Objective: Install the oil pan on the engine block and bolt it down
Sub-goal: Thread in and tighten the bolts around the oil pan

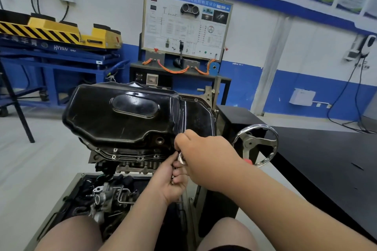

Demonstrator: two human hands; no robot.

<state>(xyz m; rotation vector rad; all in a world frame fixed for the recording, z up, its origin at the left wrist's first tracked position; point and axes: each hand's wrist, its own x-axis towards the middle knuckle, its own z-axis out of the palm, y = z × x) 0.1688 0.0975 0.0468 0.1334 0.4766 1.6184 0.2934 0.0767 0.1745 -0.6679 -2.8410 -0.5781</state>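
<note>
Blue-and-white workshop walls back the black oil pan (122,112), seated on the engine block (130,166). At its near right flange, the right hand (206,159) fingers curl round a shiny tool (181,158). The left hand (169,181) fingers pinch small metal pieces (172,181). A handwheel (259,144) stands just beside.

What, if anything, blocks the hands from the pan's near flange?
Nothing visible. The left hand, gripping bolts, and the right hand, holding a shiny metal piece, meet at the flange of the pan. The handwheel stands apart to the right.
</note>
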